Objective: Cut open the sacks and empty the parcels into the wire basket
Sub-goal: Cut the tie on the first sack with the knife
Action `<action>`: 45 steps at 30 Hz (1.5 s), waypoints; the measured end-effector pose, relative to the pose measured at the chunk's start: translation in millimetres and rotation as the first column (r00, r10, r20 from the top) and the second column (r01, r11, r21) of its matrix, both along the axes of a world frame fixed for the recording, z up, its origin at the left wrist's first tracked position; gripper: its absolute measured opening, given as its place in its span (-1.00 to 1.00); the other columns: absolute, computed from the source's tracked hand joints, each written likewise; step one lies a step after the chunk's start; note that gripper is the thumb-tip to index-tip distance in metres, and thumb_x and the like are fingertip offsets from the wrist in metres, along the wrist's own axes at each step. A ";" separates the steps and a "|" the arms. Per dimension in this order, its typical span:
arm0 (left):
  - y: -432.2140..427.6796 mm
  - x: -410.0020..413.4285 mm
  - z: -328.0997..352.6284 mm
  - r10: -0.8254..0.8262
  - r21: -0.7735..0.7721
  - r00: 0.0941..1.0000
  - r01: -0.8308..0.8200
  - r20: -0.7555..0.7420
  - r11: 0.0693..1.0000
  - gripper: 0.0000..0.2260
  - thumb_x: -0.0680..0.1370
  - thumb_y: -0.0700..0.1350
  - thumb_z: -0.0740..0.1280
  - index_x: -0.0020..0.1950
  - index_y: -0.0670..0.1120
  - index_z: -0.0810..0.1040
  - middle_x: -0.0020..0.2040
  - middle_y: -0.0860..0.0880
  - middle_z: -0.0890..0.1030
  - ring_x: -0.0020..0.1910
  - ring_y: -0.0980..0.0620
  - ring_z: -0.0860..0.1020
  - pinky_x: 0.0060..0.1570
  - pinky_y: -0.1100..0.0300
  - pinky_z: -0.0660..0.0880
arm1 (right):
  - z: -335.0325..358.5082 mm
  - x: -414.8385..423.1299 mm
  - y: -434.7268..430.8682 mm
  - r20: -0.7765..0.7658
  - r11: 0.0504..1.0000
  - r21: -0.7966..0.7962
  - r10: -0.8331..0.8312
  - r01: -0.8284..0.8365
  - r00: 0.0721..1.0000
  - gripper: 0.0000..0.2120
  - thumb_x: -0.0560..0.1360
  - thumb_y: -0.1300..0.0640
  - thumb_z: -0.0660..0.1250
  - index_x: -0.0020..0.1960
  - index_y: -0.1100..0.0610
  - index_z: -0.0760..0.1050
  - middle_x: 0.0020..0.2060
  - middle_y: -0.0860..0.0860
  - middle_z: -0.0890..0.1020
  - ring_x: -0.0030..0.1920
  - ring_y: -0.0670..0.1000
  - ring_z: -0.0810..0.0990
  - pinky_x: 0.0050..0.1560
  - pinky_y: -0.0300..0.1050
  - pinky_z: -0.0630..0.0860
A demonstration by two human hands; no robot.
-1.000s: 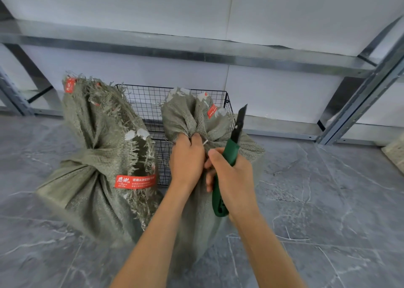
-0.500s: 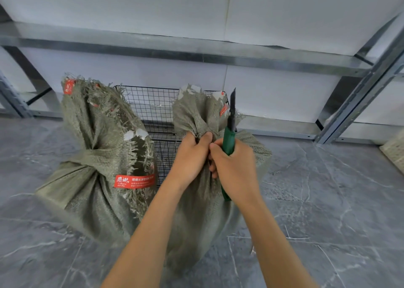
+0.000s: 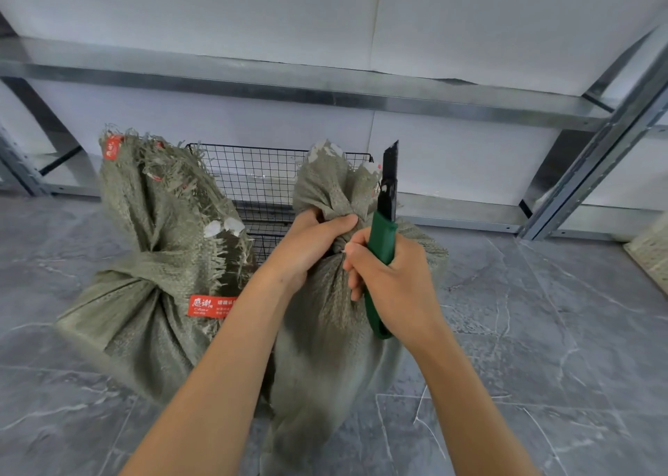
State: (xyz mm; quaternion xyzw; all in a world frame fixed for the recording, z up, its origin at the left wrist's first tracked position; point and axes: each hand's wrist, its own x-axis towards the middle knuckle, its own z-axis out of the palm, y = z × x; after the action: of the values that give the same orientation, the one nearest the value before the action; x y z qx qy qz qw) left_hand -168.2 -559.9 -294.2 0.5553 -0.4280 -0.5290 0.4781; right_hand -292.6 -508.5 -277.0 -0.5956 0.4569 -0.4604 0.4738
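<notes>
The near sack (image 3: pixel 325 331) stands on the floor (image 3: pixel 542 331) against the wire basket (image 3: pixel 260 175). The left hand (image 3: pixel 307 248) has its fingers clenched round the sack's neck. The right hand (image 3: pixel 394 287) has its fingers clamped on a green knife (image 3: pixel 383 244), blade upright. The second sack (image 3: pixel 151 277) has a red label (image 3: pixel 211 305) that begins "感谢"; the smaller print is unreadable.

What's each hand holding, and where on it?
The left hand grips the nearer sack by its bunched neck; right hand holds the knife by its green handle.

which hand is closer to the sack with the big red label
Left. The left hand grips the near sack, just right of the labelled sack; the right hand, holding the knife, is farther right.
</notes>
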 end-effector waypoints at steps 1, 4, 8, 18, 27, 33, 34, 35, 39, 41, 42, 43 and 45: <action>-1.4 -0.5 0.4 -0.002 -0.003 1.000 0.002 -0.015 1.000 -0.79 0.51 -0.12 0.38 0.13 -0.09 0.57 0.02 -0.01 0.68 -0.02 0.11 0.63 -0.09 0.28 0.50 | 0.5 -0.1 0.2 0.009 1.000 -0.007 -0.005 0.005 1.000 -0.84 0.53 0.29 0.26 -0.21 0.34 0.47 -0.49 0.08 0.51 -0.52 -0.02 0.45 -0.42 -0.12 0.47; -5.7 -1.6 2.7 0.002 -0.018 0.999 -0.002 -0.034 1.000 -0.74 0.51 -0.15 0.39 0.18 -0.11 0.54 0.01 0.00 0.67 -0.07 0.15 0.64 -0.18 0.35 0.50 | 3.1 -0.2 0.8 0.042 1.000 -0.021 -0.015 0.016 0.999 -0.85 0.53 0.30 0.26 -0.19 0.34 0.47 -0.50 0.06 0.51 -0.51 -0.01 0.46 -0.43 -0.16 0.47; -10.4 -2.5 6.4 0.006 -0.054 1.000 -0.006 0.000 0.999 -0.75 0.50 -0.15 0.39 0.17 -0.08 0.53 -0.02 0.06 0.65 -0.13 0.25 0.61 -0.26 0.43 0.48 | 8.5 -0.7 1.1 0.077 0.999 -0.032 -0.027 0.030 0.997 -0.87 0.53 0.31 0.26 -0.19 0.31 0.48 -0.48 0.05 0.52 -0.49 -0.01 0.47 -0.44 -0.23 0.46; -25.4 7.4 14.7 0.034 -0.086 0.984 -0.019 0.177 0.996 -0.72 0.47 -0.22 0.38 0.16 -0.05 0.50 0.02 0.02 0.64 -0.02 0.12 0.60 -0.07 0.30 0.51 | 36.4 -3.9 5.0 0.196 0.987 -0.155 -0.005 0.036 0.981 -0.78 0.53 0.33 0.25 -0.29 0.24 0.46 -0.51 0.07 0.50 -0.50 -0.01 0.46 -0.42 -0.21 0.46; -21.9 6.1 13.6 0.026 -0.174 0.987 0.003 0.161 0.985 -0.74 0.51 -0.21 0.38 0.17 -0.07 0.46 0.08 0.00 0.61 0.07 0.06 0.59 -0.04 0.29 0.49 | 35.0 -19.8 -7.1 0.419 0.992 0.009 -0.115 0.122 0.901 -0.79 0.55 0.30 0.24 -0.27 0.18 0.45 -0.45 0.07 0.50 -0.51 -0.01 0.43 -0.44 -0.17 0.44; -14.5 -13.1 13.9 -0.008 -0.273 0.977 0.067 0.213 0.960 -0.74 0.55 -0.17 0.33 0.25 -0.07 0.49 0.08 0.10 0.60 0.06 0.23 0.55 -0.04 0.42 0.44 | 44.8 -50.2 -13.4 0.653 0.954 0.145 -0.291 0.261 0.699 -0.89 0.56 0.26 0.24 -0.14 0.16 0.42 -0.34 0.05 0.65 -0.46 -0.07 0.51 -0.44 -0.25 0.48; -13.7 -18.4 14.5 -0.027 -0.289 0.975 0.092 0.220 0.953 -0.72 0.56 -0.17 0.32 0.27 -0.07 0.48 0.11 0.10 0.60 0.08 0.23 0.54 0.01 0.40 0.44 | 45.2 -55.6 -14.1 0.665 0.948 0.148 -0.306 0.281 0.682 -0.90 0.56 0.25 0.24 -0.14 0.16 0.41 -0.33 0.06 0.66 -0.46 -0.08 0.52 -0.43 -0.26 0.48; -13.1 -24.1 14.5 -0.057 -0.299 0.973 0.124 0.224 0.946 -0.70 0.56 -0.17 0.32 0.30 -0.07 0.47 0.13 0.11 0.59 0.11 0.23 0.53 0.06 0.37 0.44 | 45.0 -60.7 -14.7 0.669 0.942 0.152 -0.320 0.298 0.671 -0.90 0.56 0.25 0.25 -0.14 0.17 0.41 -0.31 0.06 0.67 -0.46 -0.08 0.52 -0.42 -0.27 0.48; -13.2 -51.2 11.6 -0.216 -0.284 0.943 0.286 0.255 0.915 -0.67 0.58 -0.14 0.29 0.34 -0.03 0.44 0.20 0.13 0.57 0.19 0.20 0.51 0.23 0.24 0.42 | 37.1 -83.3 -17.1 0.658 0.908 0.190 -0.399 0.373 0.639 -0.95 0.55 0.25 0.25 -0.09 0.22 0.41 -0.30 0.07 0.68 -0.45 -0.08 0.52 -0.41 -0.27 0.49; -17.3 -65.5 9.3 -0.299 -0.247 0.902 0.380 0.311 0.892 -0.66 0.60 -0.10 0.27 0.37 0.01 0.41 0.24 0.13 0.55 0.23 0.19 0.49 0.29 0.17 0.39 | 30.8 -100.3 -16.1 0.658 0.882 0.216 -0.448 0.418 0.605 -0.95 0.55 0.27 0.25 -0.04 0.25 0.40 -0.32 0.07 0.67 -0.46 -0.08 0.51 -0.41 -0.27 0.48; -19.4 -72.8 8.7 -0.346 -0.218 0.873 0.432 0.343 0.875 -0.66 0.61 -0.08 0.24 0.39 0.02 0.39 0.25 0.14 0.53 0.24 0.18 0.48 0.31 0.16 0.36 | 27.0 -110.4 -14.6 0.654 0.865 0.234 -0.478 0.444 0.586 -0.95 0.54 0.27 0.25 -0.04 0.25 0.39 -0.33 0.07 0.67 -0.46 -0.08 0.51 -0.42 -0.27 0.48; -20.7 -80.7 8.8 -0.390 -0.186 0.840 0.481 0.377 0.857 -0.66 0.62 -0.06 0.21 0.40 0.04 0.37 0.26 0.14 0.52 0.26 0.17 0.46 0.32 0.17 0.35 | 22.7 -121.0 -12.5 0.650 0.846 0.256 -0.509 0.467 0.565 -0.95 0.54 0.27 0.25 -0.03 0.24 0.38 -0.34 0.07 0.66 -0.46 -0.08 0.51 -0.42 -0.28 0.48; -24.0 -97.4 8.2 -0.441 -0.137 0.783 0.543 0.438 0.828 -0.67 0.63 -0.02 0.17 0.41 0.07 0.34 0.27 0.14 0.50 0.26 0.14 0.45 0.29 0.16 0.34 | 13.0 -142.9 -7.8 0.641 0.816 0.301 -0.556 0.494 0.529 -0.92 0.54 0.27 0.24 0.01 0.24 0.36 -0.36 0.05 0.65 -0.45 -0.09 0.49 -0.42 -0.30 0.47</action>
State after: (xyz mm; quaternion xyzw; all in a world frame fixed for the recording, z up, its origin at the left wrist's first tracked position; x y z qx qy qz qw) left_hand -265.5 -583.9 -285.9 0.4497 -0.7093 -0.4557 0.2951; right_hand -435.5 -516.3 -264.0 -0.1879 0.4162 -0.7529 0.4740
